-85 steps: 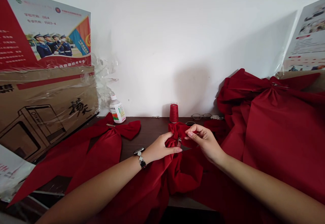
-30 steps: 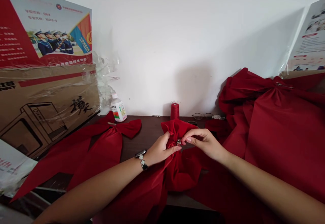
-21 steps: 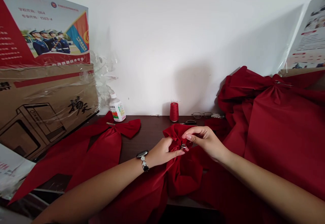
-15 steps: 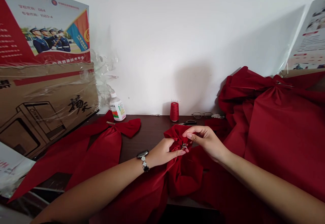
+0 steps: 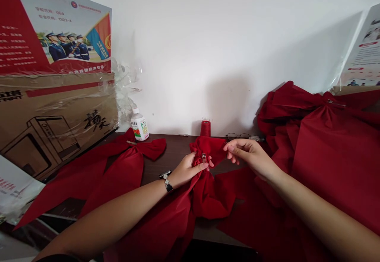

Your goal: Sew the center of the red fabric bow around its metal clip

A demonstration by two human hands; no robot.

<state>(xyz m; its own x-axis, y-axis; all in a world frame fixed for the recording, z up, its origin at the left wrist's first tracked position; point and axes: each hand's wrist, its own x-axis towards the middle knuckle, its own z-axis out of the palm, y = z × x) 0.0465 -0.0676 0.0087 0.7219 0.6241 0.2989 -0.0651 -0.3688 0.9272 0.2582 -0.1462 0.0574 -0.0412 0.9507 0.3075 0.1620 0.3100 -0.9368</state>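
Note:
A large red fabric bow (image 5: 212, 202) hangs over the front of the dark table, with a small silver metal clip (image 5: 204, 158) at its gathered middle. My left hand (image 5: 194, 168) is closed round that middle, thumb in front just below the clip. To the right, my right hand (image 5: 240, 149) is raised beside the bow's upper loop. Its thumb and index finger are pinched together; whatever they hold is too fine to make out. Behind the bow stands a spool of red thread (image 5: 205, 128) with several needles sticking up from its top.
Another red bow (image 5: 126, 163) lies left, by a white bottle (image 5: 139, 125) and a cardboard box (image 5: 59, 119). Red bows are piled (image 5: 335, 147) on the right. Eyeglasses (image 5: 237, 136) rest against the wall at the table's (image 5: 172, 143) back edge.
My right hand has drawn away from the clip to the right. The bow's middle, in my left hand, has risen and turned so the clip faces me; the bow now covers the scissors.

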